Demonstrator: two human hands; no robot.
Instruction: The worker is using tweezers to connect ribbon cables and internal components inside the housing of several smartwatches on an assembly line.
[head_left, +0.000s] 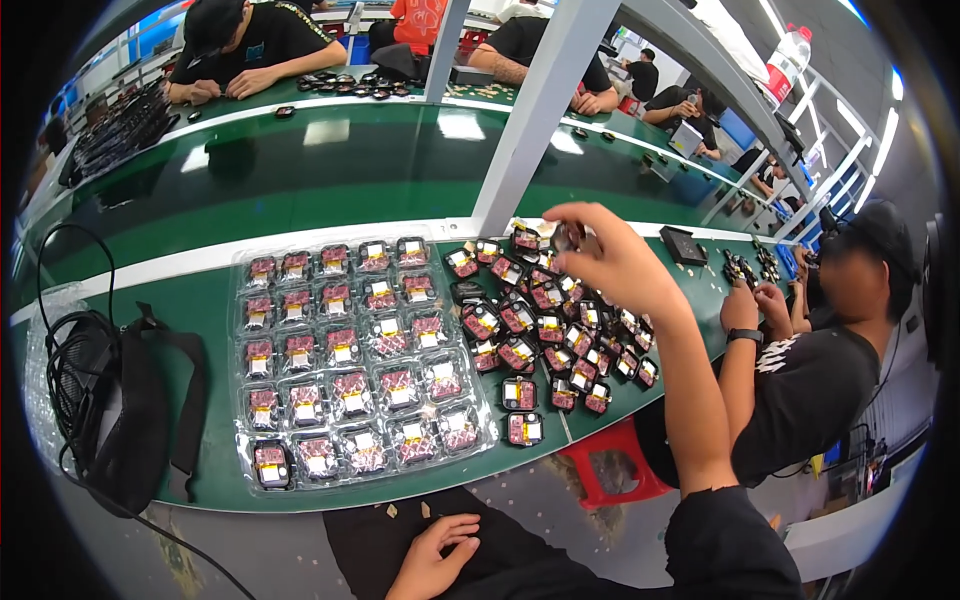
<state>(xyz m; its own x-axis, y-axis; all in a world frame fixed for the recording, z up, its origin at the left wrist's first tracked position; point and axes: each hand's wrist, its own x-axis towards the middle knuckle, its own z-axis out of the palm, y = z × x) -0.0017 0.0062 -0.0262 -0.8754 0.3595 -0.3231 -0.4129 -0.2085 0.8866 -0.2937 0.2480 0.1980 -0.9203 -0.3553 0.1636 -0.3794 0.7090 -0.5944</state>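
Observation:
My right hand is raised over the far end of a loose pile of small black modules. Each module has a reddish face, a white label and a yellow strip. Between the thumb and fingers is a small dark module, its details partly covered. My left hand lies on my dark-clothed lap, fingers loosely stretched and holding nothing. Left of the pile, a clear plastic tray holds rows of similar modules in its compartments. The one in its near left corner shows a black rim.
A black bag with cables lies at the left. Behind the tray runs a green conveyor belt, with a white metal post before it. At right sits a co-worker beside a red stool. A black box stands beyond the pile.

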